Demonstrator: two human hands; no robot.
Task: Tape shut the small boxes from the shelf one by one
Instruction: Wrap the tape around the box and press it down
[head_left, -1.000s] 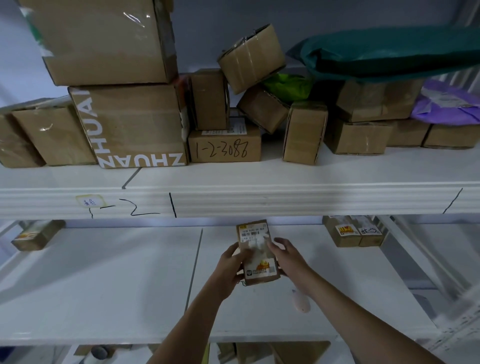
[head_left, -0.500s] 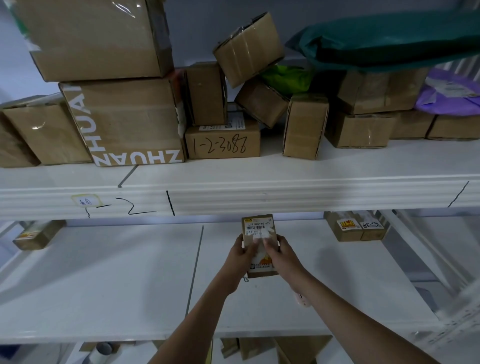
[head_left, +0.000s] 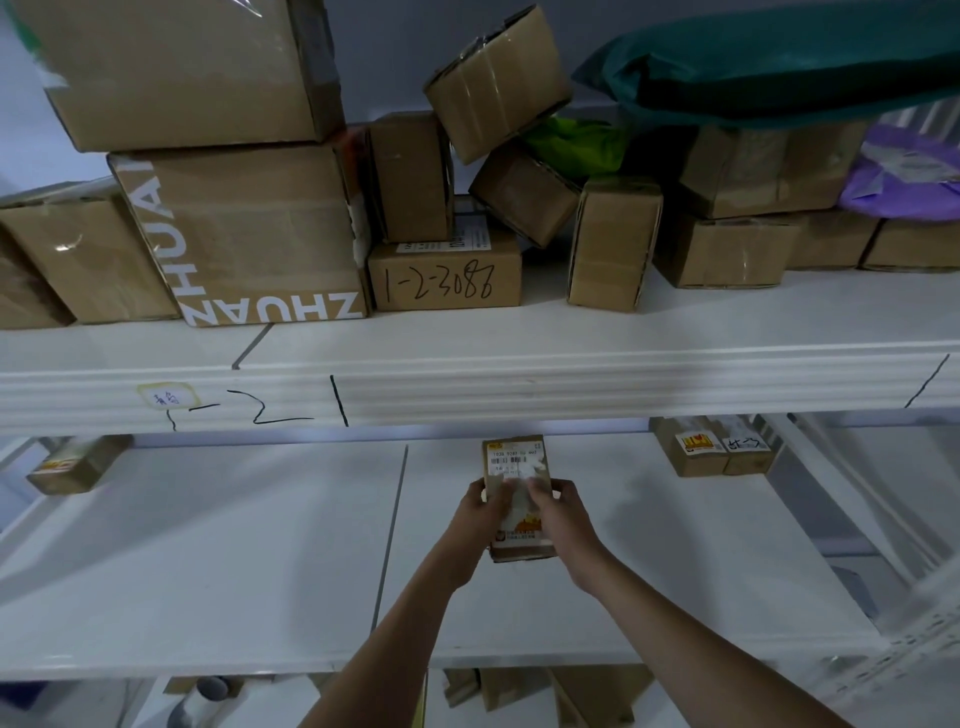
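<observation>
A small brown box (head_left: 514, 460) with a white barcode label and an orange sticker sits over the lower white shelf (head_left: 208, 561), under the upper shelf's front edge. My left hand (head_left: 480, 512) grips its left side, thumb on top. My right hand (head_left: 558, 514) grips its right side, fingers curled over the top face. Whether the box rests on the shelf or hangs just above it is unclear. No tape is in view.
Two small labelled boxes (head_left: 711, 449) stand at the back right of the lower shelf, another (head_left: 78, 462) at the far left. The upper shelf (head_left: 519, 384) carries several cardboard boxes, a green bag (head_left: 769, 62) and a purple parcel (head_left: 904, 176).
Both hands have carried the small box forward, deeper over the lower shelf towards the back, and turned it straighter.
</observation>
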